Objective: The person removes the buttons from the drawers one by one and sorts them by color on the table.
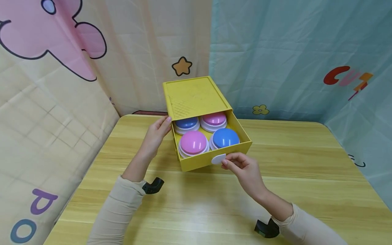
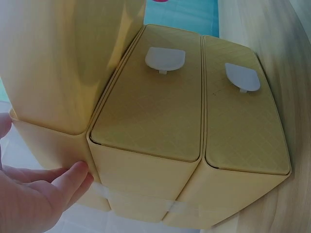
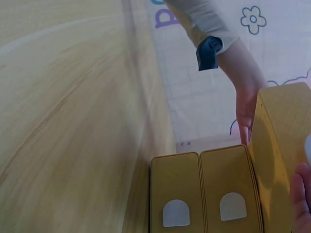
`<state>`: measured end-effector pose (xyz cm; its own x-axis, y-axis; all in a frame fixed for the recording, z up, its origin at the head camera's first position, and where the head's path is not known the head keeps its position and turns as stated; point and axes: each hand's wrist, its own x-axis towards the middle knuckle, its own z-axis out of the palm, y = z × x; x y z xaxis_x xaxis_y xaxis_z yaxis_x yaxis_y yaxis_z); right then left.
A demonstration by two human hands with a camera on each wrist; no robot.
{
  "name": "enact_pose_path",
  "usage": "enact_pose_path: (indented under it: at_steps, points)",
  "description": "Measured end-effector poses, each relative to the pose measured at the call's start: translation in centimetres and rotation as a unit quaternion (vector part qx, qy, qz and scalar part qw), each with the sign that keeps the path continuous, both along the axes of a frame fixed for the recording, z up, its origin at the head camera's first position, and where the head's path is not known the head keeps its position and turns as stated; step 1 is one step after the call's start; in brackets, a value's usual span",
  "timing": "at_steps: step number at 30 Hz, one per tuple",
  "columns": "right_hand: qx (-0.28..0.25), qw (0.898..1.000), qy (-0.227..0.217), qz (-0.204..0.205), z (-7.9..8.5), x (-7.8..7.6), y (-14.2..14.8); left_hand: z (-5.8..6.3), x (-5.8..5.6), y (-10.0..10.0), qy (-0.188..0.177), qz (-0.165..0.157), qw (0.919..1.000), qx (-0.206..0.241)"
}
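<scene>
A yellow drawer cabinet (image 1: 196,97) stands on the table, its top drawer (image 1: 196,164) pulled out toward me. Domed push buttons in white rims lie in the drawer: a pink one (image 1: 193,142) and a blue one (image 1: 226,137) in front, another blue (image 1: 186,122) and another pink (image 1: 214,118) partly under the cabinet's top. My right hand (image 1: 246,172) pinches the white pull tab (image 1: 218,159) on the drawer's front between thumb and fingers. Against the cabinet's left side rests my left hand (image 1: 153,137), its fingers (image 2: 73,179) pressing the yellow wall.
Two lower drawers, a middle one (image 2: 146,107) and a bottom one (image 2: 243,121), are closed, each with a white tab. The wooden table (image 1: 306,170) extends around the cabinet. A printed curtain (image 1: 275,51) hangs close behind.
</scene>
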<state>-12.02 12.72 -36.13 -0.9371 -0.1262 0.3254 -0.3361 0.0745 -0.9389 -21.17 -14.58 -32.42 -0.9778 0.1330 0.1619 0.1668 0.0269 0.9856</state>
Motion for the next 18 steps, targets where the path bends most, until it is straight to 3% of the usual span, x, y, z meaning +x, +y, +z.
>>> enact_pose_path:
  at_steps: [18]
  points:
    - [-0.023, 0.999, 0.034, 0.011, -1.3, 3.1, 1.0, 0.0, -0.1, 0.0, -0.008, 0.002, 1.0, 0.0]
